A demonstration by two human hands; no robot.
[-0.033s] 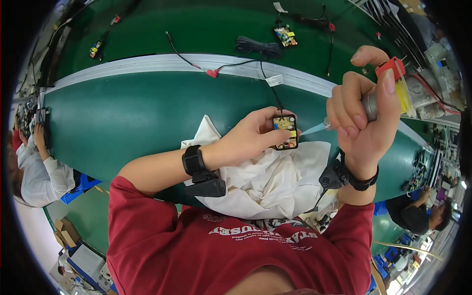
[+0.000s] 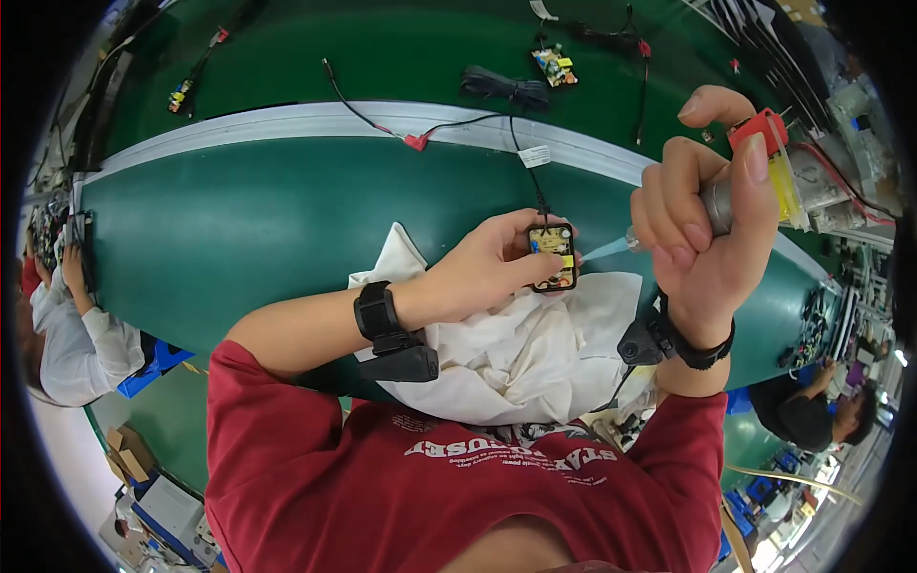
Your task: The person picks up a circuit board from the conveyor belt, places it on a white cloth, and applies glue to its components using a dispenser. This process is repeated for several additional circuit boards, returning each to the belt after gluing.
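Observation:
My left hand (image 2: 492, 256) is closed on a small circuit board in a black case (image 2: 552, 272), with the thumb across its face. A black cable with a white tag (image 2: 535, 156) runs from the case's far edge. My right hand (image 2: 702, 210) is wrapped around a glue dispenser with a grey barrel (image 2: 716, 206) and a red and yellow top end (image 2: 759, 132). Its pale blue tapered nozzle (image 2: 606, 250) points left, with the tip at the board's right edge; whether it touches cannot be made out. A crumpled white cloth (image 2: 516, 358) lies under the left hand and wrist.
Beyond the pale metal rail (image 2: 287, 118) lie a coiled black cable (image 2: 503, 88), another circuit board (image 2: 555, 66) and a red connector (image 2: 415, 141) on wires. A further board (image 2: 179, 95) is at far left. Other people sit at the left (image 2: 81, 325) and right (image 2: 807, 411).

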